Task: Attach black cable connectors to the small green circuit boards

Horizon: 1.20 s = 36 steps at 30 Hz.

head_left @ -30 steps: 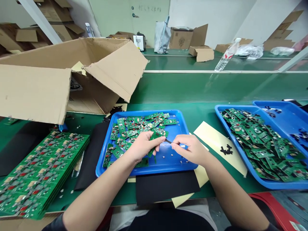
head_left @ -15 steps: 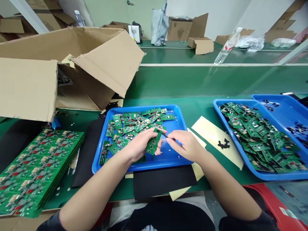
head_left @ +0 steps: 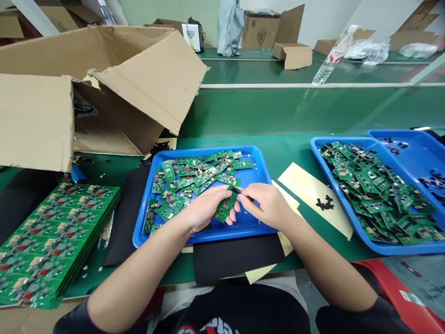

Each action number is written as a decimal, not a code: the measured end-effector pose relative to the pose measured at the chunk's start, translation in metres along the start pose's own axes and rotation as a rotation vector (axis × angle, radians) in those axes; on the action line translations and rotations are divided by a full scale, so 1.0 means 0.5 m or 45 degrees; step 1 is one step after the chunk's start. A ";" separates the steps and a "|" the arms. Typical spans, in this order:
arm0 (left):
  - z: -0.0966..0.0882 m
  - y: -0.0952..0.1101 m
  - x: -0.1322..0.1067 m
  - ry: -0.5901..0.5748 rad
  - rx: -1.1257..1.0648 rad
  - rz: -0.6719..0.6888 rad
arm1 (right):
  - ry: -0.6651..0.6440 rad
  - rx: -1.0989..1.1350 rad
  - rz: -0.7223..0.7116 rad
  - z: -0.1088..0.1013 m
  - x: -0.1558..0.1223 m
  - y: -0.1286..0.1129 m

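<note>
My left hand (head_left: 205,206) holds a small green circuit board (head_left: 225,207) tilted over the front of a blue tray (head_left: 205,237). At the board's upper end, a small black piece (head_left: 236,189) lies against its surface. My right hand (head_left: 266,204) is closed in a pinch at that end, its fingertips touching the black piece or the board edge; exactly what they grip is hidden. Many loose circuit boards (head_left: 200,174) lie heaped in the tray behind my hands.
Stacked board panels (head_left: 52,232) and an open cardboard box (head_left: 149,79) stand left. Right are a yellow sheet (head_left: 309,192) with black pieces (head_left: 325,202) on it and a second blue tray (head_left: 368,248) of boards. A bottle (head_left: 335,55) leans at the shelf edge. A black sheet (head_left: 239,260) lies in front.
The black piece, held off the board's upper end before, now lies against the board. My right fingers have moved in close to that end. The view has tipped slightly downward.
</note>
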<state>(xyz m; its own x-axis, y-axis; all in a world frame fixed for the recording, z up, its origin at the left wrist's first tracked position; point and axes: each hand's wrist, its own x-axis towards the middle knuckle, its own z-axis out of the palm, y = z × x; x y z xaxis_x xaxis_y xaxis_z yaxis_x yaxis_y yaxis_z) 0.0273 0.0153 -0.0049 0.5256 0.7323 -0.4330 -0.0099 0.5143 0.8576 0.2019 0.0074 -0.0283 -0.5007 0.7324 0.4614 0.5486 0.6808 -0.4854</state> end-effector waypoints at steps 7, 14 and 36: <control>0.001 0.002 0.000 0.014 -0.060 -0.019 | 0.028 0.005 -0.031 0.000 0.002 -0.004; -0.001 -0.002 0.002 -0.013 -0.087 -0.003 | 0.044 -0.028 -0.021 0.004 0.000 -0.001; 0.004 -0.001 0.000 -0.027 -0.004 -0.001 | 0.060 -0.067 -0.026 0.003 0.003 -0.006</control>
<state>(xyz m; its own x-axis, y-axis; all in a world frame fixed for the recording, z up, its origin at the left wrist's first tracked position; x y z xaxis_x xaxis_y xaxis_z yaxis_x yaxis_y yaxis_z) 0.0288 0.0142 -0.0047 0.5438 0.7220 -0.4278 -0.0119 0.5163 0.8563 0.1982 0.0064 -0.0271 -0.4804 0.7165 0.5059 0.5741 0.6929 -0.4363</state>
